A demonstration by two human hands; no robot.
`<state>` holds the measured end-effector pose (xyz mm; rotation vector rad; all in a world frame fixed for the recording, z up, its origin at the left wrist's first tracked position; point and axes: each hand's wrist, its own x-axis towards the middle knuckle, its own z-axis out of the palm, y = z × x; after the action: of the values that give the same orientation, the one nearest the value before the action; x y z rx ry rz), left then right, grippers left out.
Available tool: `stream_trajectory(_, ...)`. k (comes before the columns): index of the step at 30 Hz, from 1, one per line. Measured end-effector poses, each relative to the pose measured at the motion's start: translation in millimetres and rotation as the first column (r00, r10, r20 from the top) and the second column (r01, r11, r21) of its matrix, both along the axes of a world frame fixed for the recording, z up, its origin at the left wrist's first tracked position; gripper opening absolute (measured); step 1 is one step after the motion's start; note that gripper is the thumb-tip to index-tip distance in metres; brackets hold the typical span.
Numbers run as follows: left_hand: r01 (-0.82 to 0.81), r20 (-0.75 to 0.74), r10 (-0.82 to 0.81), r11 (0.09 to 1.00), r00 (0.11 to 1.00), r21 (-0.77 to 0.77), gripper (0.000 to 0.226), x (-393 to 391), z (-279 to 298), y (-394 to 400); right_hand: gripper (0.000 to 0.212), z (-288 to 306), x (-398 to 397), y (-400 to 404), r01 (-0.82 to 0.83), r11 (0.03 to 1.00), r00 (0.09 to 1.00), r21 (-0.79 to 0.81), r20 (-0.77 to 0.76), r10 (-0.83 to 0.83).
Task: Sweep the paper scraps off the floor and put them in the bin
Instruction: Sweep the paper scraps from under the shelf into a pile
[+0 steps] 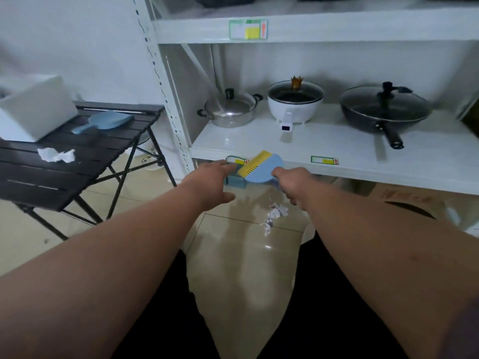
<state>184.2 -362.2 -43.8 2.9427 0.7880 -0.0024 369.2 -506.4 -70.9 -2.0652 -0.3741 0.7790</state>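
Torn paper scraps [275,215] lie on the beige floor tiles between my two forearms. My right hand [294,185] is closed around the handle of a blue dustpan [264,169] with a yellow comb edge, held tilted above the floor in front of the lower shelf. My left hand [211,183] is stretched forward with its fingers apart, just left of the dustpan, by a small teal box-like object [234,181]. A blue hand brush [103,121] lies on the black folding table [77,161]. A crumpled white paper [55,154] also rests on that table.
A white metal shelf unit [337,149] straight ahead holds a steel pot [230,108], a white electric cooker [295,102] and a black lidded pan [383,107]. A white box [33,107] sits on the table. A cardboard box [414,203] stands low at right.
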Motion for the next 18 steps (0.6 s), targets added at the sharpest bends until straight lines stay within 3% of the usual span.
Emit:
stream_trajectory(4,-0.010,0.012,0.010,0.998,1.000,-0.062,0.096,11.0,-7.5,-2.8,0.034,-3.4,4.9,-0.8,0.082,0.995,0.995,0.054,-0.056,-0.079)
stream_trajectory(9,-0.164,0.046,0.173,0.973,0.984,-0.164,0.107,31.1,-22.3,8.2,0.034,-13.2,6.8,20.3,0.159,0.975,0.986,0.153,-0.075,-0.149)
stream_trajectory(12,-0.122,0.048,0.133,0.977,0.990,-0.173,0.107,48.0,-28.1,21.0,0.030,-30.5,9.5,26.4,0.121,0.974,0.990,0.191,-0.089,-0.105)
stream_trajectory(15,-0.093,-0.006,0.093,0.989,0.996,-0.113,0.107,66.4,-46.9,39.5,0.030,-50.4,30.7,26.2,0.060,0.990,0.990,0.126,-0.134,-0.043)
stream_trajectory(18,-0.067,-0.085,0.059,0.993,0.995,-0.094,0.112,91.0,-80.0,58.2,0.028,-75.7,63.3,26.6,0.051,0.998,0.981,-0.045,-0.182,-0.058)
